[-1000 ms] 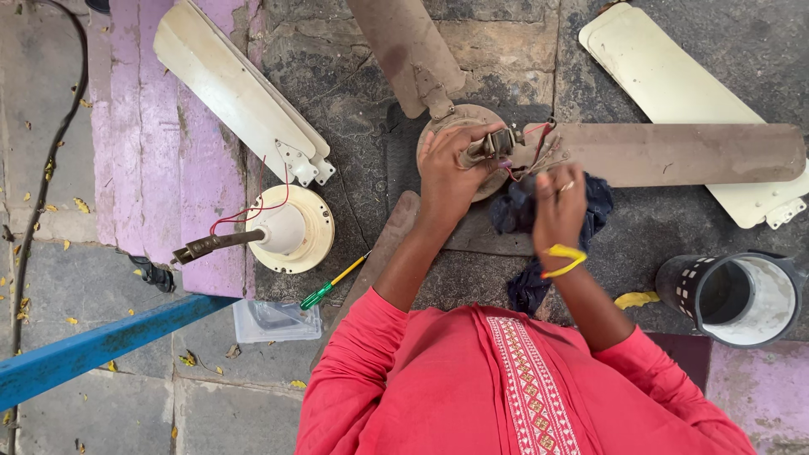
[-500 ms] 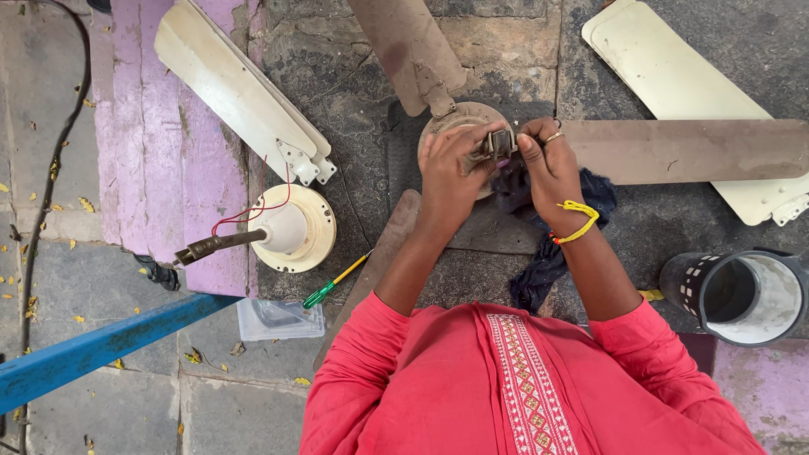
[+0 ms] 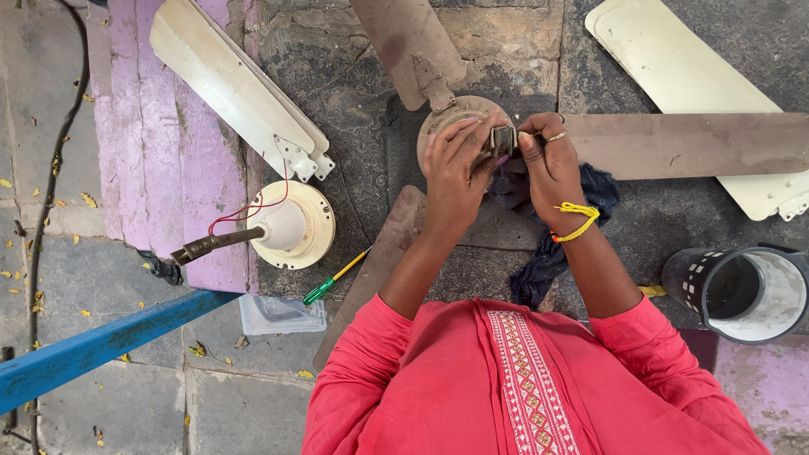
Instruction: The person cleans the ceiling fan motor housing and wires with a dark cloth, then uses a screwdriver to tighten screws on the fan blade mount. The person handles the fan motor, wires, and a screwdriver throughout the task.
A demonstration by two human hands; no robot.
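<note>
Fan motor (image 3: 455, 118) lies under the left hand (image 3: 455, 164), whose fingers curl over it. Just beside those fingertips, the right hand (image 3: 552, 164) pinches a small metal part (image 3: 503, 139) between thumb and fingers, a dark rag (image 3: 548, 253) below the wrist.

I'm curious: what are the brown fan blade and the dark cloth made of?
The brown fan blade looks like painted sheet metal: flat, thin, dull, with scuffed patches. The dark cloth under the right hand looks like soft woven fabric, crumpled into folds.

The left hand (image 3: 455, 173) covers most of the fan motor hub (image 3: 459, 118) — the brown blade (image 3: 699, 143) runs off-frame.
</note>
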